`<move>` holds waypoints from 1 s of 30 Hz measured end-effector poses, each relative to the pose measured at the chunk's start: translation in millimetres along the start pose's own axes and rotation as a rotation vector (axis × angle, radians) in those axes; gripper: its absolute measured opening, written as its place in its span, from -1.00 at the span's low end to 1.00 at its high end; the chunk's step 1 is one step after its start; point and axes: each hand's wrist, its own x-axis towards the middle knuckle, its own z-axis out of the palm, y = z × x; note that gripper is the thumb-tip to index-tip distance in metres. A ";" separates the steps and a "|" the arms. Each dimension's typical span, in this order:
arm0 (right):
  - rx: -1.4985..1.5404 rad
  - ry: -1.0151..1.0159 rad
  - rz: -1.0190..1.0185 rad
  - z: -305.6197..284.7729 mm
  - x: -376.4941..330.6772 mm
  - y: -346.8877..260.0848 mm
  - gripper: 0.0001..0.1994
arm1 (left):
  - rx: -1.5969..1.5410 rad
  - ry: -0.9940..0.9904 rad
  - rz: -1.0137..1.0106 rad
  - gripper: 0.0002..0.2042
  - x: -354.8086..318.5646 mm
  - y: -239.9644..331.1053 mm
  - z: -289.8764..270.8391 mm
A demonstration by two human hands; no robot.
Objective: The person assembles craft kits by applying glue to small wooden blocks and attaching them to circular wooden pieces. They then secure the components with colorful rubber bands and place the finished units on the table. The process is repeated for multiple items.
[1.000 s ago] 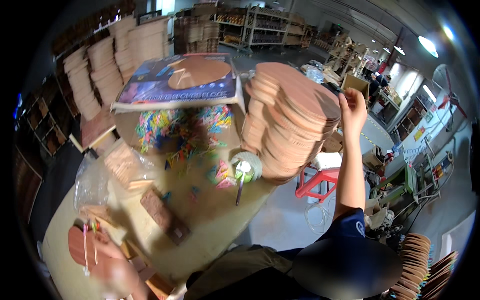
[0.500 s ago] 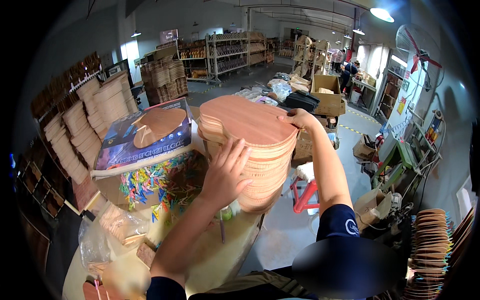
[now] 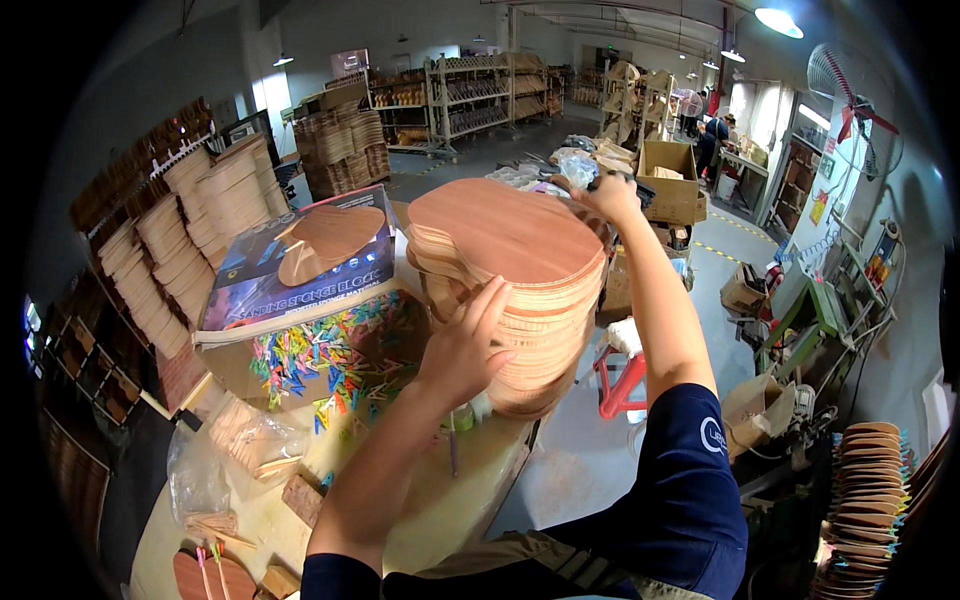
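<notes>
A tall stack of thin wooden guitar-body plates (image 3: 515, 235) stands in front of me, a smooth reddish-brown plate on top and paler edges below. My left hand (image 3: 465, 345) lies against its near left side, fingers stretched out and fingertips at the top edge. Past the stack's far right edge is my right hand (image 3: 612, 198), its fingers bent inward. Dark material shows around those fingers; whether they hold any of it is unclear. Left of the stack, a printed box (image 3: 300, 300) carries two small wooden plates (image 3: 340, 232), with colourful clothespins (image 3: 310, 355) heaped in front.
On the pale worktable (image 3: 420, 500) lie a plastic bag (image 3: 195, 480) with wood strips and small wood blocks. A red stool (image 3: 622, 385) stands right of the stack. Clipped wooden pieces (image 3: 868, 500) line the lower right. Cardboard boxes (image 3: 672, 195) and racks (image 3: 470, 95) stand farther back.
My right hand has left the top plate's right edge and moved up and away past it, its fingers curling. My left hand stays against the stack. The view has shifted slightly.
</notes>
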 end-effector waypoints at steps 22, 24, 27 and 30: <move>1.519 0.195 -0.317 -68.0 -124.3 -91.0 -0.56 | -0.775 0.613 -0.210 -0.42 -53.0 -30.5 -11.6; 1.455 0.109 -0.337 -32.5 -183.1 -108.1 -0.53 | -1.098 0.810 -0.269 -0.51 -95.7 -17.7 -31.0; 1.287 -0.247 -0.279 49.4 -272.4 -104.9 -0.67 | -0.820 0.912 -0.659 -0.55 -217.2 -32.9 -3.7; 1.289 -0.986 0.055 136.6 -354.8 -117.5 -0.86 | -0.779 1.169 -0.993 -0.67 -336.8 -0.6 27.2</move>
